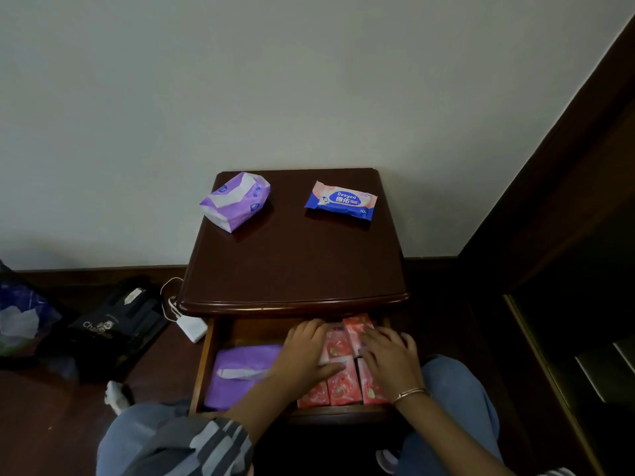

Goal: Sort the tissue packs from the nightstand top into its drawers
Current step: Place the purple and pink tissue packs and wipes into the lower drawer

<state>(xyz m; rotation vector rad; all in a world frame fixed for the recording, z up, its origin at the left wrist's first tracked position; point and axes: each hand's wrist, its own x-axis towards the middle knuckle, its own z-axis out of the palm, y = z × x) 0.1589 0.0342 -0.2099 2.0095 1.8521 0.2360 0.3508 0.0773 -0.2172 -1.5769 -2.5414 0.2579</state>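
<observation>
The dark wooden nightstand [292,266] has its top drawer [201,365] pulled out. On its top lie a purple-and-white tissue pack [235,201] at the back left and a blue-and-pink wipes pack [342,200] at the back right. Inside the drawer a purple tissue pack [240,372] lies on the left and several small pink tissue packs [342,379] fill the right. My left hand [305,355] and my right hand [388,359] lie flat with straight fingers on the pink packs, covering part of them.
A white charger with its cable [190,326] and a black bag [117,328] lie on the floor left of the nightstand. A blue plastic bag [20,314] is at the far left. Dark wooden furniture [567,235] rises on the right. My knees flank the drawer.
</observation>
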